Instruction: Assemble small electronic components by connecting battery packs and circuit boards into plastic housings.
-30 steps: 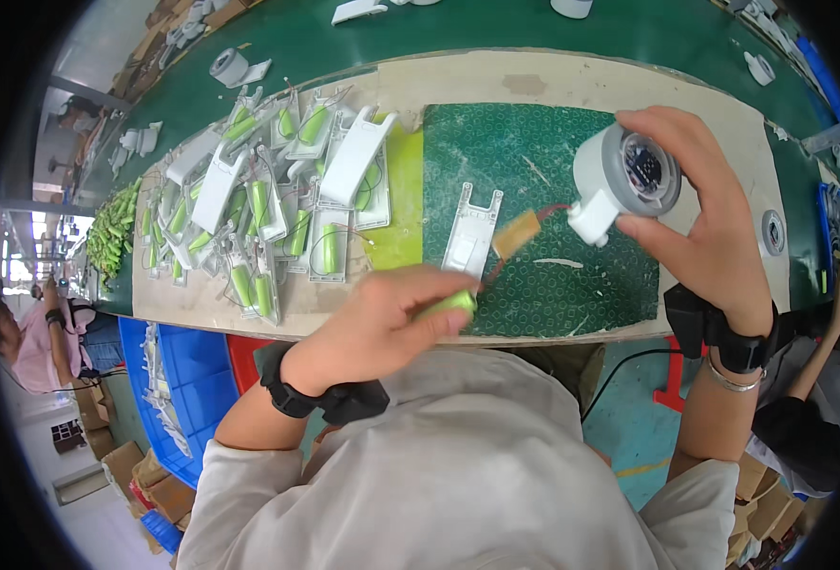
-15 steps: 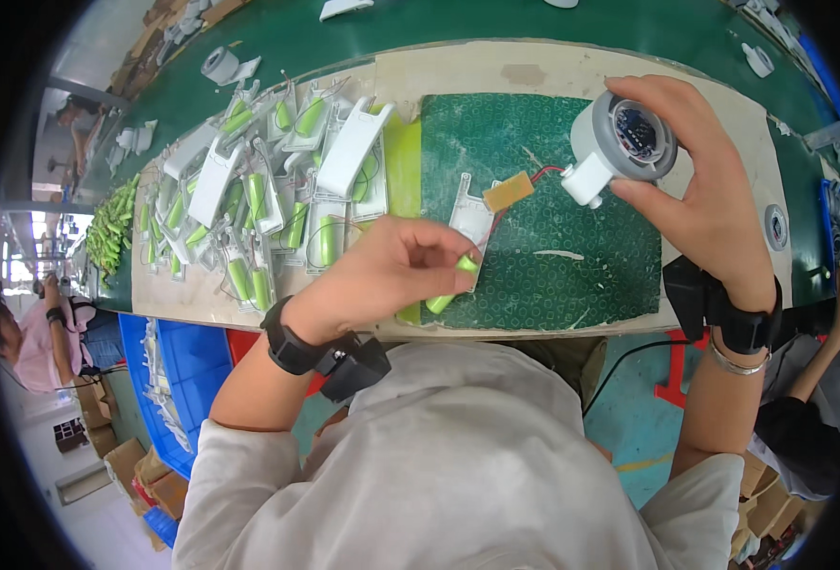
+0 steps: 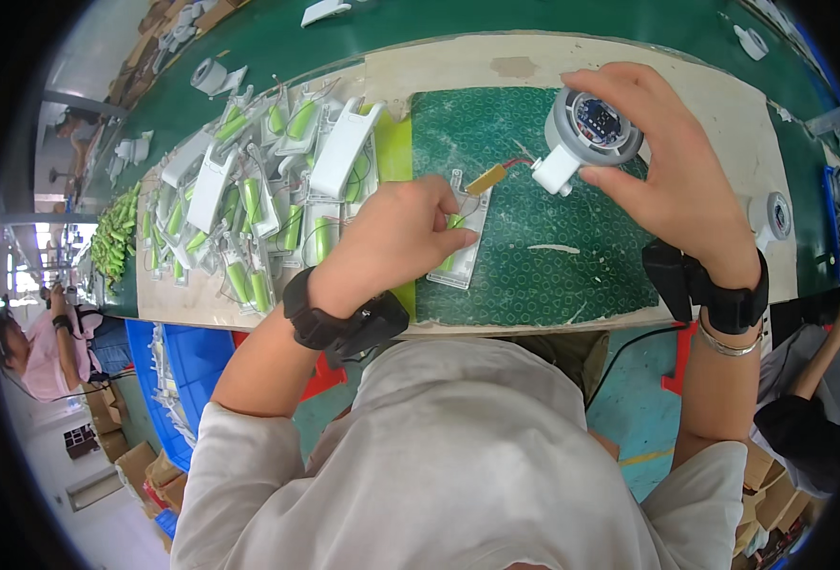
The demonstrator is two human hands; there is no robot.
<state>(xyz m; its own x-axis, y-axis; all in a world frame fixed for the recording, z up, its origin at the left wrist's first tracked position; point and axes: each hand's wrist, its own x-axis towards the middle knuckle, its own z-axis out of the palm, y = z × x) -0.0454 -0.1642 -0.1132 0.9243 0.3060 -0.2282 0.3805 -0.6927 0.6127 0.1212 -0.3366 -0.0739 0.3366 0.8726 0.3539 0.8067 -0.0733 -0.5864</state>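
Left fingers (image 3: 448,199) pinch green cell (image 3: 448,263) | right fingers (image 3: 618,186) grasp round housing (image 3: 591,123) | risk: tugging could detach red wires (image 3: 516,161)

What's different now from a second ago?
The left hand moved the green cylinder away from the person, onto the white plate. The right hand shifted the round part away and slightly left. Neither has visibly let go. The plate and the pile stayed put.
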